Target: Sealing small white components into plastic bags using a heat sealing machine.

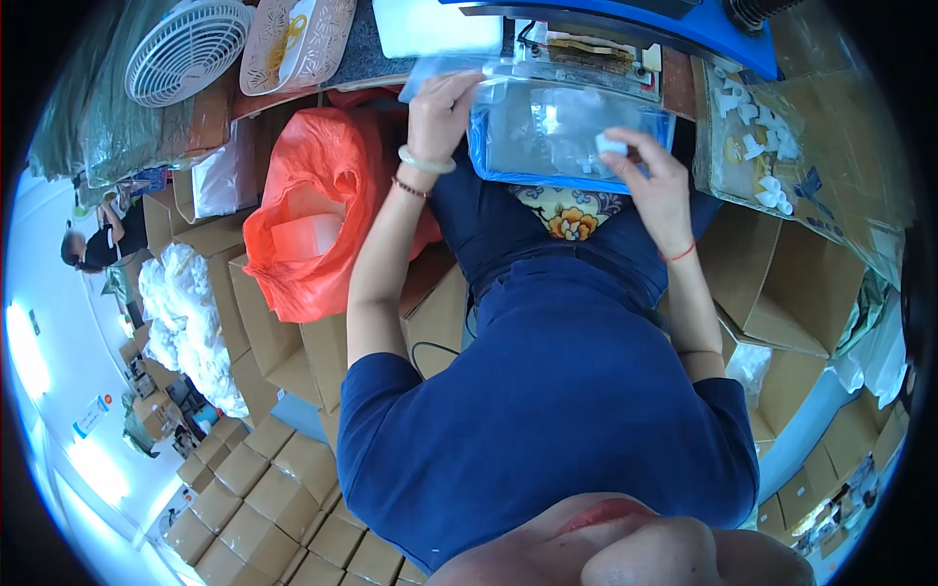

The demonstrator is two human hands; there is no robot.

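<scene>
My left hand (pixel 442 115) is closed at the bench edge, its fingers pinching a thin translucent plastic piece (pixel 422 74) that looks like a bag; motion blurs its outline. My right hand (pixel 653 178) holds a small white plastic part (pixel 611 145) between thumb and fingers. That hand is over the right side of a blue-rimmed tray (pixel 547 182) lying at my lap. Clear plastic and small pale pieces (pixel 567 146) show inside the tray, too hazy to tell apart.
A blue machine (pixel 635 27) stands above the tray. To the left are a red plastic bag (pixel 318 195), a pink basket (pixel 293 49) and a white fan (pixel 188 54). White parts (pixel 757 127) lie in a carton at right. Cardboard boxes (pixel 278 493) fill the floor; another person (pixel 103 234) is far left.
</scene>
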